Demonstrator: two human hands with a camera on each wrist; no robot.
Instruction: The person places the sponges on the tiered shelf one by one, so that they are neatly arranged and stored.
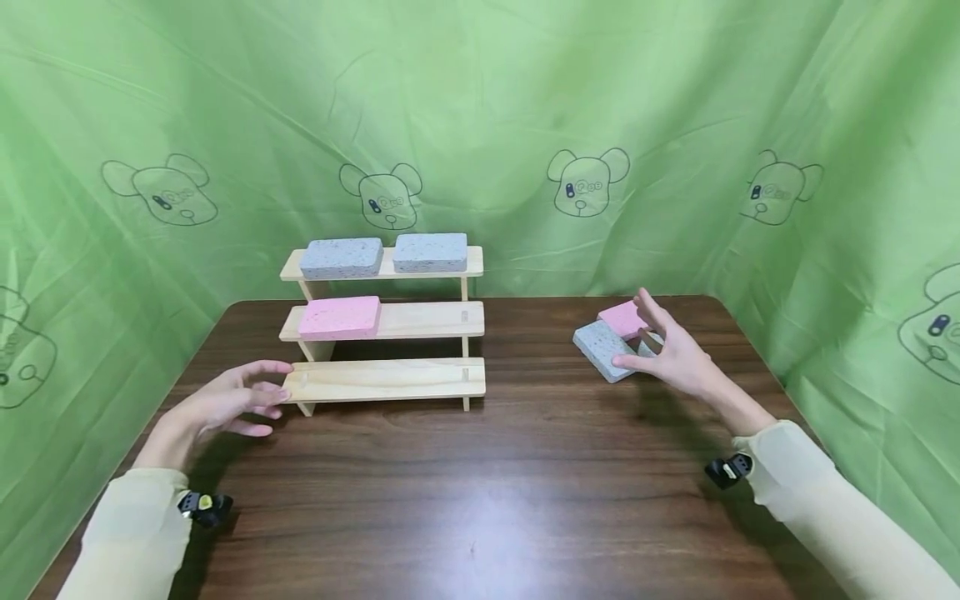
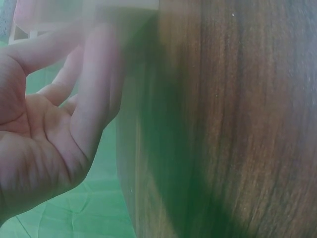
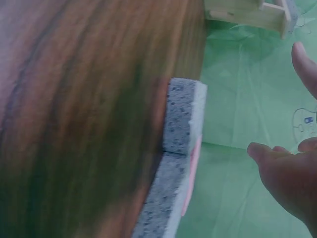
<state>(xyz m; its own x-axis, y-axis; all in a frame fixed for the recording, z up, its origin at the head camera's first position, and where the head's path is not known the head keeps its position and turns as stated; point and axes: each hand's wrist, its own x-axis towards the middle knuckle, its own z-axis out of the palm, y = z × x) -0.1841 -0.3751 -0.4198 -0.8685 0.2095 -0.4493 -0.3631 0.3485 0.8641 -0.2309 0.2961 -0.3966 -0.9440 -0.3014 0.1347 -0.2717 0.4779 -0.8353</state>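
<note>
A three-tier wooden stand (image 1: 420, 379) stands at the left on the brown table. My left hand (image 1: 232, 398) pinches the left end of its lowest board, thumb on top and a fingertip at the edge. Two blue-grey sponges (image 1: 341, 258) lie on the top tier, and a pink sponge (image 1: 339, 317) is on the left of the middle one. At the right, my right hand (image 1: 678, 354) is spread above a small pile, its fingers apart. The pile has a blue-grey sponge (image 1: 600, 348), a pink sponge (image 1: 621, 318) and another blue-grey one (image 1: 651, 343) partly hidden behind the hand.
A dark wood table (image 1: 465, 492) reaches toward me between the forearms. Green cloth (image 1: 495, 125) printed with mouse-like heads hangs round its back and sides. Each wrist wears a small black device (image 1: 727, 471).
</note>
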